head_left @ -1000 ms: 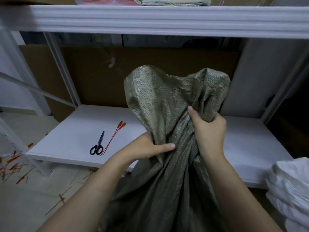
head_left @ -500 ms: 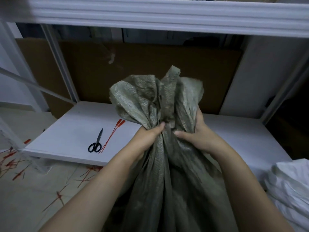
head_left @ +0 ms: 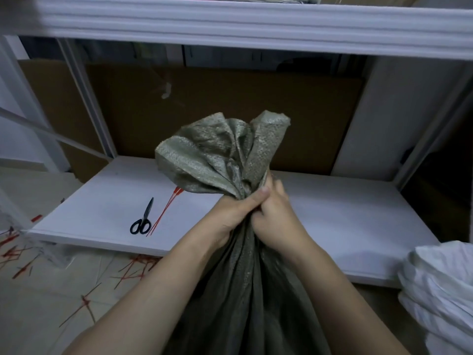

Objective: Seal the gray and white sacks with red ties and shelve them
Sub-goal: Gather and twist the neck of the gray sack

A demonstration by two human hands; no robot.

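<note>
A gray woven sack (head_left: 222,155) stands in front of me, its mouth bunched into a tight neck with the loose top fanning out above. My left hand (head_left: 234,213) and my right hand (head_left: 275,216) both grip that neck, side by side and touching. Red ties (head_left: 166,211) lie on the white lower shelf (head_left: 345,226) to the left of the sack. A white sack (head_left: 442,290) sits at the lower right edge of view.
Black scissors (head_left: 142,219) lie on the shelf next to the ties. Several cut red tie scraps (head_left: 133,267) litter the floor at the left. An upper shelf beam (head_left: 256,24) runs overhead. Brown cardboard (head_left: 217,106) backs the shelf bay.
The sack's open top has been gathered in: my hands moved together from spread grips and now clench the neck tightly, so the fanned top is smaller.
</note>
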